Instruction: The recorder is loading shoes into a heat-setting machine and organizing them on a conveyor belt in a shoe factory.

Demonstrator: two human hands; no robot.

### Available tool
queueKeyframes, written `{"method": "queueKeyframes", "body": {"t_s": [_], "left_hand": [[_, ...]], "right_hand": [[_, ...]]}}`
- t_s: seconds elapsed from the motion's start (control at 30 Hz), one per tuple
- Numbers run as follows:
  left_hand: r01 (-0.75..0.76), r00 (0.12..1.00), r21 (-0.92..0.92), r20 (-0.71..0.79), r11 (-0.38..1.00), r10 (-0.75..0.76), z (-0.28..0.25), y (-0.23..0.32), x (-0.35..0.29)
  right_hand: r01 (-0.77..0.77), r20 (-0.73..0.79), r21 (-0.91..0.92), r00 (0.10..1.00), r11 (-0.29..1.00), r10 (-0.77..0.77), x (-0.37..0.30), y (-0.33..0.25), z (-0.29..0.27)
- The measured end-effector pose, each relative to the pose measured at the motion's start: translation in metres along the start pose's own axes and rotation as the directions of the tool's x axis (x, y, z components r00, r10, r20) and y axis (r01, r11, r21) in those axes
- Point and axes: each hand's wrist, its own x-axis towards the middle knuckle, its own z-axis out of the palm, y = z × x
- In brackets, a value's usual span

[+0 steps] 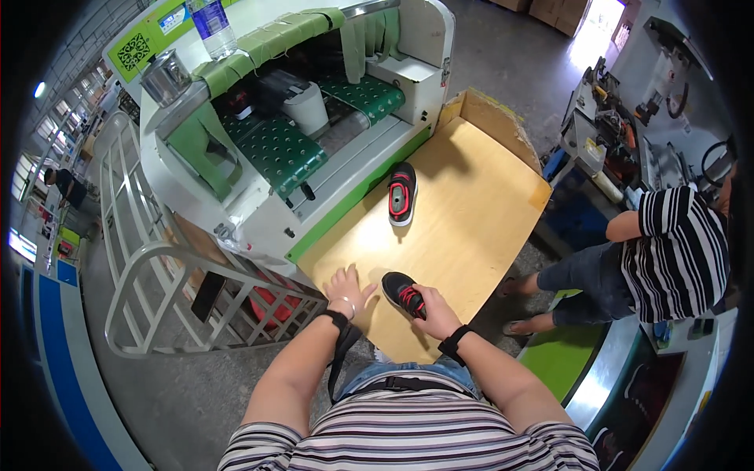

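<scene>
With the fingers of the right hand (440,314), gripping the near shoe (399,287) around its heel end, from its 4 o'clock side. With those of the left hand (348,291), spread wide and holding nothing, aiming roughly at 12 o'clock. Cannot tell whether pressing on the surface (471,220) or just above it.

From the left fingers, to be found at 3 o'clock: the near shoe, just beside the thumb but apart from it. Nearer to the right hand, being held there. Placed over the near part of the surface; cannot tell whether resting on it or slightly raised.

Points toe-first toward about 10:30, with the long axis running back to 4:30, into the right palm. Black, with red laces facing up.

At 12 o'clock from the near shoe, well apart: the far shoe (401,195), untouched. Stands sole down, toe toward 12 o'clock, heel toward 6, so turned clockwise of the near shoe's line. Beyond, toward 11 o'clock: the machine (259,212), along the surface's edge.
</scene>
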Motion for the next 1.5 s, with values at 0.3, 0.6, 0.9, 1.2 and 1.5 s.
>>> {"method": "queueKeyframes", "body": {"t_s": [0.3, 0.6, 0.9, 1.2, 1.5], "left_hand": [[-0.124, 0.964, -0.481, -0.266, 0.868, -0.01, -0.054, 0.123, 0.159], [-0.159, 0.987, -0.704, -0.093, 0.693, 0.131, -0.034, 0.112, 0.178], [-0.174, 0.985, -0.645, -0.119, 0.744, 0.127, -0.015, -0.018, 0.031], [-0.121, 0.992, -0.469, -0.015, 0.875, 0.129, 0.04, 0.025, -0.077], [-0.142, 0.932, -0.482, 0.229, 0.865, 0.281, 0.054, -0.014, -0.061]], "right_hand": [[0.003, -0.009, 0.072, 1.0, 0.997, -0.003, 0.0, -0.002, -0.004], [-0.013, 0.037, 0.061, 0.999, 0.998, 0.01, 0.002, 0.001, -0.01], [-0.043, 0.009, 0.065, 0.999, 0.997, 0.042, 0.002, 0.0, -0.005], [-0.117, -0.207, 0.136, 0.968, 0.984, 0.144, 0.001, -0.008, 0.023], [-0.071, -0.302, 0.112, 0.948, 0.991, 0.102, -0.008, 0.003, 0.036]]}}
